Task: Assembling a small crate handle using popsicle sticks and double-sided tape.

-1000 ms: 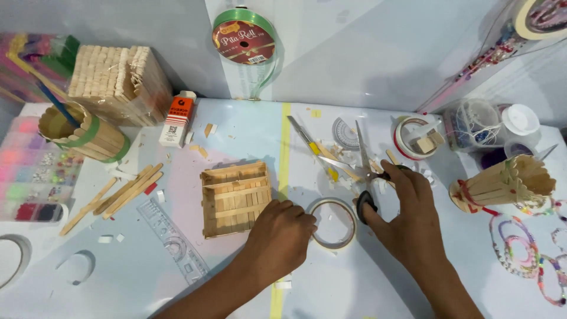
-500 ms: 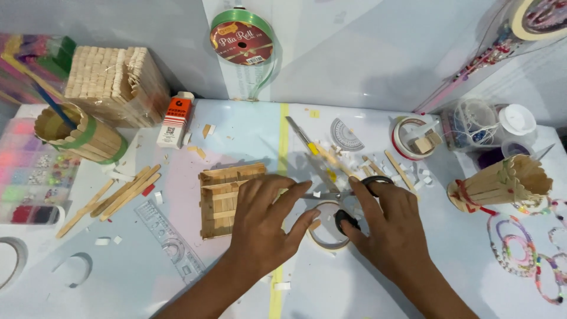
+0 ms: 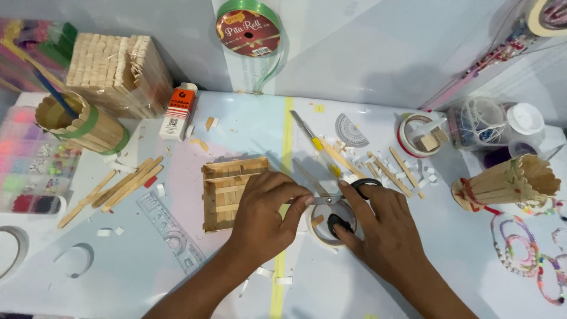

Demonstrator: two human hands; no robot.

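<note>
My right hand (image 3: 381,227) holds black-handled scissors (image 3: 331,198) by the finger loops, blades pointing left and up. My left hand (image 3: 266,215) pinches something small at the blades, near the scissors' pivot; I cannot tell what it is. Under both hands lies a roll of pale tape (image 3: 322,233), mostly covered. Just left of my left hand sits a flat tray built of wooden craft sticks (image 3: 227,189).
Loose craft sticks (image 3: 127,186) and a clear ruler (image 3: 171,230) lie to the left. A stick-built cup (image 3: 80,127), stick bundle (image 3: 115,74) and bead box (image 3: 29,171) stand far left. A utility knife (image 3: 310,136), a tape roll with blocks (image 3: 419,139), another stick cup (image 3: 508,183) and bead strings (image 3: 528,248) are on the right.
My right hand brought the scissors from the right down over the tape roll, turning the blades leftward. My left hand opened, then closed its fingertips at the blades.
</note>
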